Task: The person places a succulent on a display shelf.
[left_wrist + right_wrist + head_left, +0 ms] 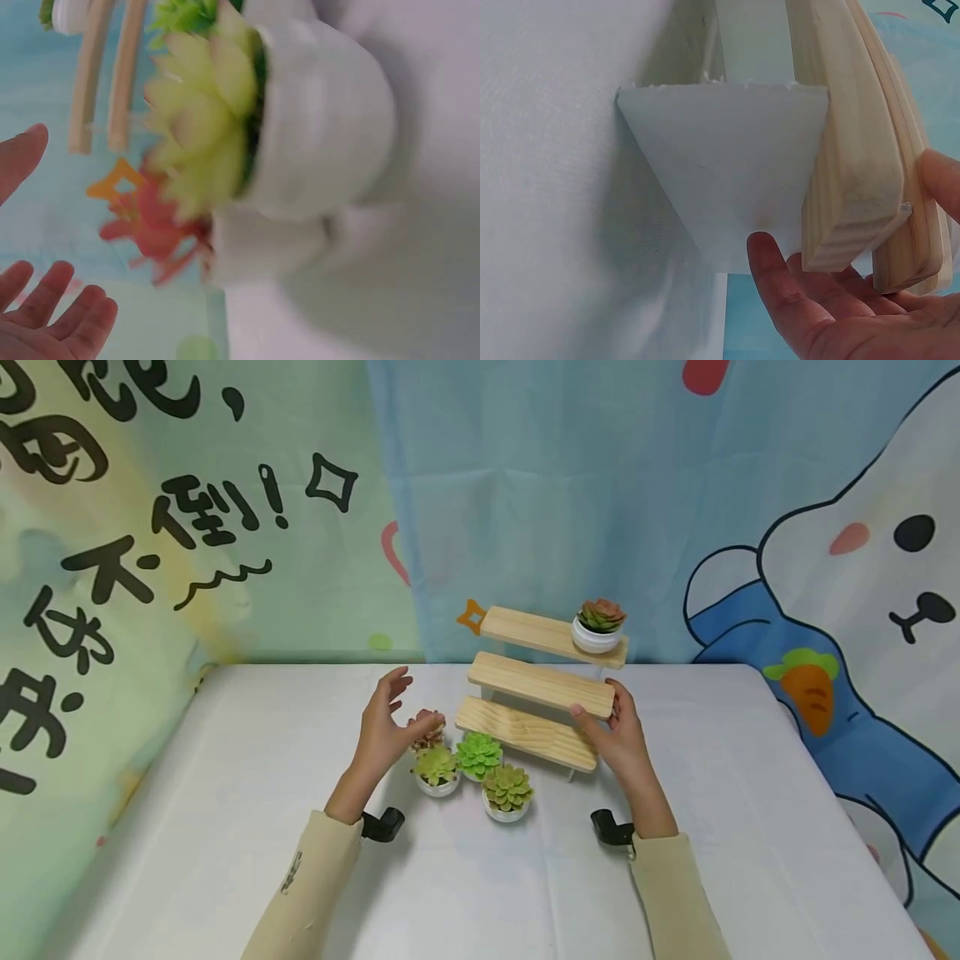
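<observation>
A three-tier wooden display stand with pale side supports stands slanted at the table's back. My right hand grips the right end of its middle board, thumb on the front and fingers round the end and behind. My left hand is raised with fingers spread beside the small potted succulents, holding nothing. Nearest it is a reddish succulent, partly hidden by the thumb in the head view. Close by are a yellow-green succulent, a bright green succulent and another green succulent, all in white pots.
A red-green succulent in a white pot sits at the right end of the stand's top board. White cloth covers the table. A printed curtain hangs directly behind it. Black straps with camera mounts are on both wrists.
</observation>
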`<action>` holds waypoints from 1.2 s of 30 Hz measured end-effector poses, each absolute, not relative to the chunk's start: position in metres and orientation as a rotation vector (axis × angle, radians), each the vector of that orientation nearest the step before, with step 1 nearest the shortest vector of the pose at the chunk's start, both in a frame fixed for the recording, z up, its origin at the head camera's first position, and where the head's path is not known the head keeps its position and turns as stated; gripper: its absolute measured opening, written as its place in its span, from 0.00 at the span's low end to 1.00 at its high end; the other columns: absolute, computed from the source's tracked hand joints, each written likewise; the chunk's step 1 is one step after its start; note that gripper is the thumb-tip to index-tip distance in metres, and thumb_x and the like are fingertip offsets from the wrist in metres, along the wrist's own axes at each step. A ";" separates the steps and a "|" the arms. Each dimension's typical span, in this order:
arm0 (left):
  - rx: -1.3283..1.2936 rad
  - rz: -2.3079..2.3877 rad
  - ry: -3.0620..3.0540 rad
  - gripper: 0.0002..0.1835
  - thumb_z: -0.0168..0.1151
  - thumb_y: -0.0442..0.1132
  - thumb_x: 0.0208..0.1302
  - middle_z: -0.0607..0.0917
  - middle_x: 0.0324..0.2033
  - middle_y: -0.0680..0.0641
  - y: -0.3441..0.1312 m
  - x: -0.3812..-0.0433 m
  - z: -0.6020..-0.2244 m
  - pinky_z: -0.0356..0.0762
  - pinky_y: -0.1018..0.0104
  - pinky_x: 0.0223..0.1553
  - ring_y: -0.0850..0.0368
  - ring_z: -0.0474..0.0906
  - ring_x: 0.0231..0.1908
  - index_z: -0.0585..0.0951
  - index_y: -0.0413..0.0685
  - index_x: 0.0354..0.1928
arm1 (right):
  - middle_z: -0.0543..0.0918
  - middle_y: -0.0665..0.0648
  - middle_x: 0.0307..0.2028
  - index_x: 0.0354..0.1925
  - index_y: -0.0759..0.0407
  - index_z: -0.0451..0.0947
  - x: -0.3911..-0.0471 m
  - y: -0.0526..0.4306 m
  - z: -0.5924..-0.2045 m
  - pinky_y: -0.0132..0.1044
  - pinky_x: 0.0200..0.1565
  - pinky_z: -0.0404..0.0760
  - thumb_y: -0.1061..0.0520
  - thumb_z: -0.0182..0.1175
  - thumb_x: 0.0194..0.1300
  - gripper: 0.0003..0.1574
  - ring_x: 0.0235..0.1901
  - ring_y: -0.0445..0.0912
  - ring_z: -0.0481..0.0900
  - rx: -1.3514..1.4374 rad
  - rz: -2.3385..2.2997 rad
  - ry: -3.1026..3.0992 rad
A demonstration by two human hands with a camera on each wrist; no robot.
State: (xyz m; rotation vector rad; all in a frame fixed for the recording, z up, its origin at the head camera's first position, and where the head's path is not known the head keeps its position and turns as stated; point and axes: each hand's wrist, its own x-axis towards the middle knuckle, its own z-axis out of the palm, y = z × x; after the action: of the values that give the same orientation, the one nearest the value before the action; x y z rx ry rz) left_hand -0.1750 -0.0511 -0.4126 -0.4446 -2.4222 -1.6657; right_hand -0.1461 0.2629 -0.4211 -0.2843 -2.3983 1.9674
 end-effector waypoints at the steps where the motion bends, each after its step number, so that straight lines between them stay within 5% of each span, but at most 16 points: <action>1: -0.439 -1.652 -2.427 0.42 0.74 0.34 0.55 0.72 0.62 0.33 -0.054 -0.174 -0.415 0.68 0.45 0.63 0.39 0.66 0.65 0.62 0.36 0.69 | 0.46 0.63 0.76 0.77 0.59 0.32 -0.146 0.263 -0.421 0.52 0.70 0.59 0.54 0.58 0.71 0.54 0.74 0.57 0.49 -0.287 1.970 -2.395; 28: -0.429 -1.661 -2.679 0.37 0.71 0.28 0.55 0.70 0.63 0.31 -0.087 -0.164 -0.463 0.70 0.40 0.60 0.33 0.70 0.61 0.65 0.31 0.66 | 0.47 0.65 0.75 0.77 0.60 0.33 -0.146 0.265 -0.422 0.53 0.68 0.61 0.54 0.58 0.71 0.53 0.73 0.59 0.51 -0.288 1.965 -2.414; 36: -0.418 -2.083 -2.605 0.38 0.64 0.21 0.58 0.63 0.68 0.29 -0.089 -0.177 -0.478 0.60 0.44 0.68 0.33 0.61 0.68 0.60 0.28 0.70 | 0.47 0.66 0.75 0.77 0.60 0.34 -0.146 0.265 -0.423 0.54 0.66 0.64 0.56 0.57 0.71 0.53 0.72 0.60 0.52 -0.271 1.955 -2.416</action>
State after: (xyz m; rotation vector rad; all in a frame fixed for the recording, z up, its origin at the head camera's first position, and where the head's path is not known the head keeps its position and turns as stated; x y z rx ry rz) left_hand -0.1765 -0.0886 -0.4783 -0.4182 -2.6046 -2.0828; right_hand -0.1460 0.2650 -0.4229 -0.2710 -2.4163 1.9551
